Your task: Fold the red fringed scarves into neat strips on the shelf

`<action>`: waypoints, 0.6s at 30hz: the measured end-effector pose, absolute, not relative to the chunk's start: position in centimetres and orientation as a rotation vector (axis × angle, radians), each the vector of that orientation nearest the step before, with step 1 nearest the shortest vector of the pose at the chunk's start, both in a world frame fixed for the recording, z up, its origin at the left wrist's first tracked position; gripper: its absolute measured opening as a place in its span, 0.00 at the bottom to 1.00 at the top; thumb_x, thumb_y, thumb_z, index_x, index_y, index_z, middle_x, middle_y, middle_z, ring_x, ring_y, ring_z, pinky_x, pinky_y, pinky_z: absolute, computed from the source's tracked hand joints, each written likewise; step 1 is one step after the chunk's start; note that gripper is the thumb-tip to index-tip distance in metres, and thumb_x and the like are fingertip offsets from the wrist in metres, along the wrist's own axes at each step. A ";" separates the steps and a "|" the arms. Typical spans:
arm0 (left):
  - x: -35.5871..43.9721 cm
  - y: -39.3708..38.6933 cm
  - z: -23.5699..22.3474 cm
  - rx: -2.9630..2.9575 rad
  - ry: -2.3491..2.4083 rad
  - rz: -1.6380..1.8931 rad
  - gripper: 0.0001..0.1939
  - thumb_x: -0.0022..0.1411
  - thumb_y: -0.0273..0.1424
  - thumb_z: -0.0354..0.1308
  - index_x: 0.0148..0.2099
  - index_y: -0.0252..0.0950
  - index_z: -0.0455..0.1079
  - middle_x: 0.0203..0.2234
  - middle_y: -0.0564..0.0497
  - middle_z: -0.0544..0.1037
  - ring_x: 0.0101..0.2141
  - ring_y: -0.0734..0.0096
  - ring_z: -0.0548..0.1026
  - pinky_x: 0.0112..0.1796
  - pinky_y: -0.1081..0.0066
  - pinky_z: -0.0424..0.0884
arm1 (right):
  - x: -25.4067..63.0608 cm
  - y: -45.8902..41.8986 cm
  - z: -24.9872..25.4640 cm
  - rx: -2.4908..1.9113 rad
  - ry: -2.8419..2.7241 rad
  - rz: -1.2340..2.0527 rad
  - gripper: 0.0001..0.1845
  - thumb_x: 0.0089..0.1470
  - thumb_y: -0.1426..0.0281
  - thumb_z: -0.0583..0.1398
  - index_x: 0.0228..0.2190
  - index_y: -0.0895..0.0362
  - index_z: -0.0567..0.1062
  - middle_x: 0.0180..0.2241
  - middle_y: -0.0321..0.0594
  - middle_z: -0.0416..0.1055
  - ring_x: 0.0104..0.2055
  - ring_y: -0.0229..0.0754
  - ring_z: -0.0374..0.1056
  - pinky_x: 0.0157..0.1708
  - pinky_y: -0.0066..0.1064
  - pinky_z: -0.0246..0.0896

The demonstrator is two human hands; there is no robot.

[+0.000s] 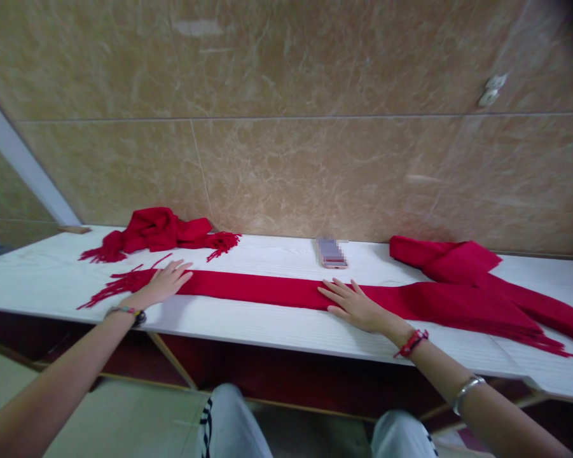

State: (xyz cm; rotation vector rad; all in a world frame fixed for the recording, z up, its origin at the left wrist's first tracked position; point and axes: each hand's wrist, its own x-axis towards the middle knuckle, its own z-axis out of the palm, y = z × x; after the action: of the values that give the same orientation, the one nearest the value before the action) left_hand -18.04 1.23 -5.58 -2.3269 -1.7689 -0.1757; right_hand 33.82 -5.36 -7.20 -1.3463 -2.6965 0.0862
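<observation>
A long red scarf lies stretched in a flat strip along the white tabletop, its fringe spread out at the left end. Near that fringe my left hand rests on the cloth with its fingers apart. My right hand lies flat on the strip further right, fingers spread. Right of it the scarf widens into looser cloth. A second red scarf sits crumpled at the back left with its fringes showing. At the back right, more red cloth lies folded over; whether it joins the long strip I cannot tell.
A phone lies near the wall behind the long scarf. The white tabletop meets a tan tiled wall, with a small block at its back left corner. Below are open dark red compartments and my knees.
</observation>
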 end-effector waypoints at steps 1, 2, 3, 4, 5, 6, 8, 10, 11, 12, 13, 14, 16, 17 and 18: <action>-15.7 1.1 -5.7 -2.353 -1.768 -0.176 0.25 0.65 0.39 0.35 0.60 0.35 0.52 0.59 0.42 0.53 0.58 0.57 0.50 0.53 0.55 0.51 | 33.8 -5.4 -7.2 -1.354 -2.692 0.089 0.27 0.59 0.55 0.40 0.59 0.46 0.46 0.62 0.40 0.42 0.63 0.51 0.34 0.55 0.58 0.32; -13.3 0.9 -5.8 -2.394 -1.751 -0.171 0.26 0.65 0.41 0.34 0.61 0.38 0.49 0.61 0.43 0.48 0.59 0.55 0.46 0.53 0.52 0.49 | 33.9 -5.4 -7.2 -1.365 -2.691 0.096 0.27 0.59 0.55 0.39 0.59 0.46 0.46 0.62 0.39 0.41 0.63 0.51 0.34 0.55 0.59 0.32; -11.0 0.7 -5.9 -2.454 -1.720 -0.151 0.26 0.64 0.42 0.35 0.62 0.41 0.48 0.62 0.45 0.45 0.60 0.54 0.43 0.53 0.51 0.47 | 33.9 -5.4 -7.2 -1.375 -2.693 0.106 0.27 0.59 0.56 0.39 0.59 0.46 0.46 0.62 0.39 0.40 0.63 0.51 0.34 0.55 0.59 0.33; -9.1 0.4 -6.0 -2.522 -1.673 -0.122 0.26 0.64 0.44 0.36 0.62 0.43 0.46 0.62 0.47 0.43 0.60 0.54 0.42 0.54 0.51 0.46 | 33.9 -5.4 -7.2 -1.384 -2.698 0.116 0.27 0.60 0.56 0.38 0.59 0.46 0.46 0.62 0.39 0.41 0.62 0.51 0.35 0.55 0.58 0.33; -7.7 0.2 -6.1 -2.610 -1.615 -0.072 0.27 0.64 0.45 0.37 0.62 0.45 0.46 0.62 0.48 0.43 0.60 0.55 0.42 0.54 0.53 0.45 | 33.9 -5.5 -7.1 -1.391 -2.707 0.123 0.27 0.60 0.56 0.38 0.59 0.46 0.46 0.62 0.39 0.41 0.62 0.51 0.35 0.55 0.58 0.34; -6.7 0.0 -6.2 -2.691 -1.565 -0.016 0.26 0.64 0.45 0.36 0.63 0.47 0.44 0.62 0.50 0.43 0.60 0.56 0.42 0.55 0.54 0.45 | 33.9 -5.5 -7.1 -1.396 -2.716 0.126 0.27 0.60 0.57 0.38 0.59 0.47 0.46 0.62 0.39 0.42 0.62 0.51 0.36 0.55 0.58 0.35; -6.0 -0.2 -6.3 -2.801 -1.511 0.091 0.25 0.65 0.44 0.35 0.63 0.49 0.42 0.62 0.52 0.44 0.60 0.58 0.42 0.55 0.54 0.43 | 33.8 -5.7 -6.8 -1.406 -2.717 0.115 0.27 0.60 0.56 0.38 0.59 0.47 0.46 0.61 0.40 0.42 0.62 0.52 0.36 0.55 0.58 0.35; -6.1 -0.1 -6.3 -2.833 -1.524 0.171 0.24 0.65 0.42 0.35 0.63 0.50 0.41 0.62 0.53 0.44 0.60 0.59 0.42 0.55 0.53 0.42 | 33.6 -5.8 -6.5 -1.394 -2.715 0.102 0.28 0.59 0.55 0.40 0.59 0.47 0.46 0.62 0.40 0.42 0.62 0.52 0.36 0.55 0.57 0.36; -6.1 0.0 -6.1 -2.827 -1.535 0.189 0.24 0.65 0.41 0.35 0.63 0.49 0.42 0.62 0.53 0.43 0.60 0.59 0.41 0.55 0.53 0.42 | 33.4 -5.9 -6.4 -1.370 -2.723 0.106 0.28 0.59 0.55 0.40 0.59 0.48 0.47 0.62 0.40 0.42 0.62 0.51 0.36 0.55 0.56 0.36; -5.8 0.0 -5.9 -2.821 -1.534 0.188 0.24 0.65 0.40 0.37 0.63 0.49 0.44 0.62 0.52 0.43 0.60 0.59 0.41 0.55 0.53 0.42 | 33.2 -5.9 -6.3 -1.339 -2.737 0.113 0.28 0.59 0.55 0.41 0.59 0.48 0.47 0.62 0.40 0.42 0.62 0.51 0.36 0.56 0.55 0.37; -5.2 0.0 -5.7 -2.818 -1.516 0.160 0.24 0.65 0.39 0.38 0.62 0.48 0.45 0.62 0.52 0.42 0.60 0.59 0.41 0.55 0.53 0.42 | 33.1 -5.9 -6.2 -1.304 -2.754 0.122 0.27 0.59 0.56 0.41 0.59 0.48 0.48 0.62 0.40 0.42 0.62 0.50 0.36 0.56 0.55 0.37; -4.3 -0.1 -5.4 -2.826 -1.475 0.109 0.24 0.65 0.39 0.38 0.62 0.47 0.46 0.62 0.52 0.42 0.60 0.59 0.41 0.55 0.53 0.42 | 32.9 -5.9 -6.2 -1.273 -2.770 0.131 0.26 0.60 0.57 0.41 0.58 0.48 0.49 0.61 0.40 0.43 0.62 0.49 0.37 0.56 0.55 0.37; -1.7 -0.4 -5.0 -2.884 -1.318 -0.042 0.23 0.65 0.39 0.40 0.62 0.47 0.47 0.62 0.52 0.44 0.60 0.62 0.43 0.56 0.57 0.43 | 32.6 -5.8 -6.3 -1.233 -2.776 0.119 0.25 0.60 0.60 0.42 0.58 0.49 0.51 0.60 0.41 0.47 0.62 0.49 0.39 0.56 0.55 0.38; -0.3 -0.6 -4.9 -2.927 -1.211 -0.110 0.23 0.65 0.39 0.41 0.61 0.46 0.49 0.62 0.52 0.46 0.60 0.64 0.44 0.56 0.60 0.45 | 32.5 -5.8 -6.2 -1.210 -2.768 0.095 0.24 0.60 0.61 0.43 0.57 0.50 0.54 0.60 0.42 0.49 0.62 0.49 0.41 0.56 0.55 0.39; 1.1 -0.8 -4.9 -2.968 -1.090 -0.160 0.23 0.64 0.39 0.43 0.60 0.45 0.52 0.61 0.51 0.50 0.59 0.65 0.48 0.56 0.63 0.47 | 32.4 -5.8 -6.2 -1.177 -2.757 0.063 0.23 0.60 0.63 0.45 0.56 0.51 0.56 0.59 0.42 0.51 0.61 0.48 0.43 0.56 0.53 0.41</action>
State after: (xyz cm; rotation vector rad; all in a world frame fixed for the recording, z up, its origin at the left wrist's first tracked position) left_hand 1.10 -0.81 -4.92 -2.9684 -1.0903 -0.1595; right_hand 32.37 -5.77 -6.22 -1.1768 -2.7573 0.0633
